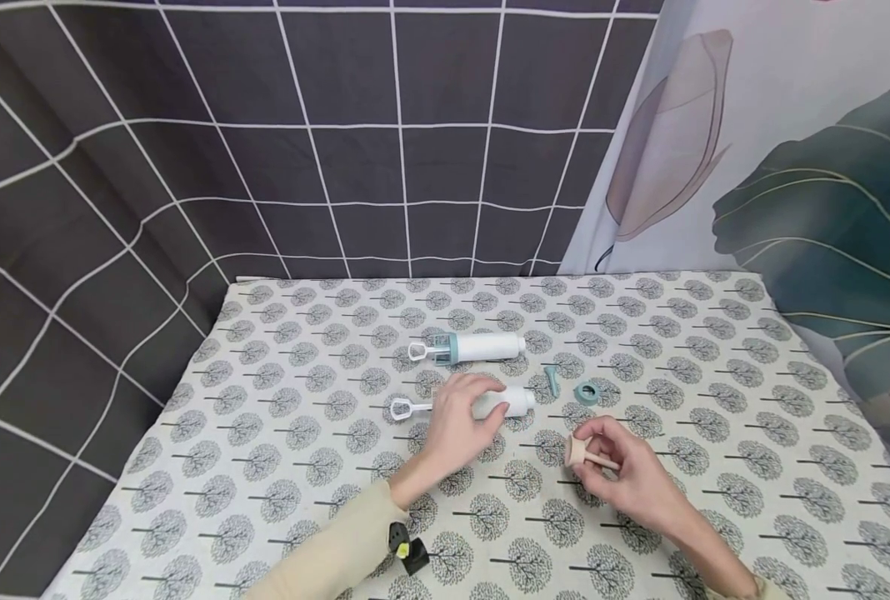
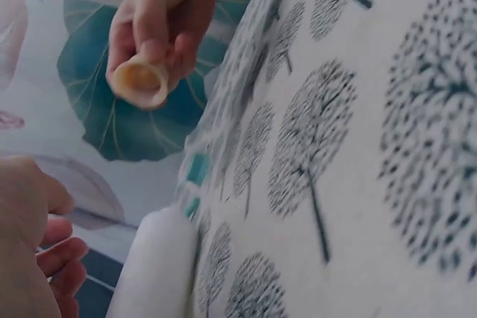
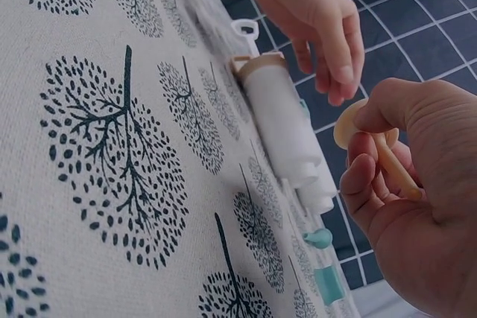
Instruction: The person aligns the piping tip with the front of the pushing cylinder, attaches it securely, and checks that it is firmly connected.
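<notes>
My left hand [image 1: 456, 425] hovers over the nearer white tube [image 1: 518, 402], fingers loosely bent. In the right wrist view a gap shows between that hand [image 3: 317, 20] and the tube [image 3: 279, 121], which lies on its side with a beige collar [image 3: 264, 63] and a white loop handle [image 3: 244, 30]. The head view has the collar hidden behind the hand. To the right, my right hand [image 1: 632, 479] pinches a beige nozzle [image 1: 576, 451] between thumb and fingers, above the cloth. Its wide round mouth [image 2: 141, 83] faces the left wrist camera, and its thin stem [image 3: 397, 169] runs back toward the palm.
Behind the nearer tube lies a second white tube [image 1: 486, 347] with a teal collar [image 1: 447, 348] and a loop handle. A small teal nozzle [image 1: 552, 380] and a teal ring [image 1: 587, 392] lie right of the tubes. The tree-patterned cloth [image 1: 302, 533] covers the table, dark curtain behind.
</notes>
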Available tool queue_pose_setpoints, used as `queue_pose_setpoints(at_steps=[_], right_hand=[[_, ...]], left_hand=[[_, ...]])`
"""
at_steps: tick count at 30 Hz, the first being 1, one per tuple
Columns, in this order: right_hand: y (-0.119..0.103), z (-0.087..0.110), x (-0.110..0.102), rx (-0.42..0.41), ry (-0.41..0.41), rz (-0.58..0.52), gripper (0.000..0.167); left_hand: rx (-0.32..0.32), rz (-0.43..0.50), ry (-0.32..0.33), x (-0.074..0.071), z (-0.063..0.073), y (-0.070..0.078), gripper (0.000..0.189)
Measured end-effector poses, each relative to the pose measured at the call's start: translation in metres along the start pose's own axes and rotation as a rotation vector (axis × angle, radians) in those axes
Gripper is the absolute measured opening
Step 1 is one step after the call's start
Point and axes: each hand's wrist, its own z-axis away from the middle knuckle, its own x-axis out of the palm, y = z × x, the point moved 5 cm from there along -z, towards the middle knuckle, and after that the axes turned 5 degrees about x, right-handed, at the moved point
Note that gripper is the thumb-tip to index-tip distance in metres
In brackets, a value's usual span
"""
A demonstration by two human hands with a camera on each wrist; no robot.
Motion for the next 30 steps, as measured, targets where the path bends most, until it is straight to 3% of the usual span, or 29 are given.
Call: queue_pose_setpoints(at_steps=[8, 16, 23, 30], right_hand=[[0.000, 0.000, -0.001, -0.014, 0.013, 0.013, 0.040], [0.001, 0.000, -0.001, -0.015, 0.014, 0.011, 0.040], [0.001, 0.001, 0.000, 0.005, 0.002, -0.004, 0.039], [0.002, 0.000, 0.001, 0.014, 0.000, 0.002, 0.038]], left_hand=[[-0.052, -0.104, -0.072, -0.010, -0.007, -0.014, 0.031], [-0.115, -0.212, -0.251, -0.014, -0.015, -0.029, 0.044], [-0.199, -0.221, -0.397, -0.013, -0.016, -0.039, 0.052], [-0.228, -0.192, -0.417, -0.011, -0.017, -0.044, 0.051]])
